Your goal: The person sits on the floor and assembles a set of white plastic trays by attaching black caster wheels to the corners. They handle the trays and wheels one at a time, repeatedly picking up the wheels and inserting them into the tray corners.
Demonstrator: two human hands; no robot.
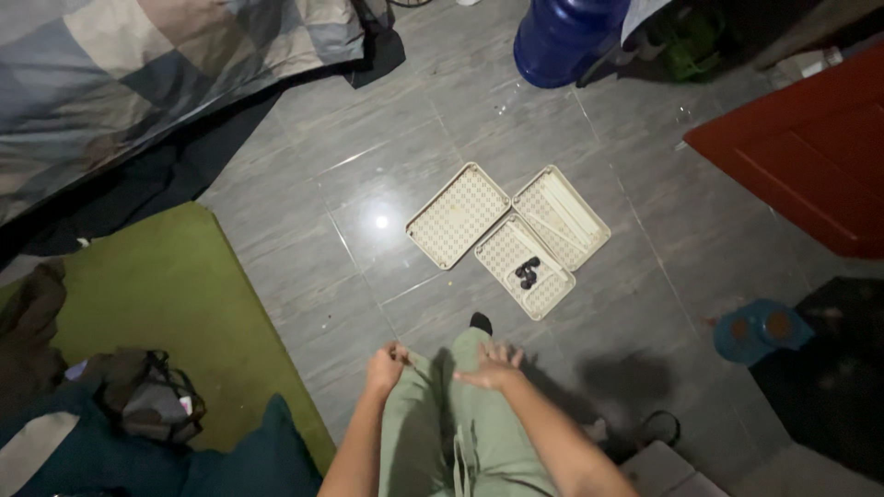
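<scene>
1. Both hands are at the pale green trousers (433,423) on the person's own legs: the left hand (387,366) is curled in a loose fist that seems to pinch a fold of cloth at the left thigh, and the right hand (493,368) lies flat, fingers spread, on the right thigh, closed on nothing.
2. Judging by the folds, the trousers are soft, light cloth that gives and bunches; a pinch of fabric near the knee looks like the natural place to take hold, and it should not slip.
3. The trousers are plain pale green, with a drawstring or seam running down between the legs, and a dark sock or shoe tip (481,322) shows at their far end.
4. Just beyond that toe, three cream perforated plastic trays (458,214) lie flat on the grey tiled floor (368,138), touching one another at the edges.
5. The tray nearest the trousers holds a small cluster of dark objects (527,272), too small to tell apart.
6. Left of the trousers lies a green mat (184,294); well beyond the trays stands a blue water bottle (562,37).
</scene>
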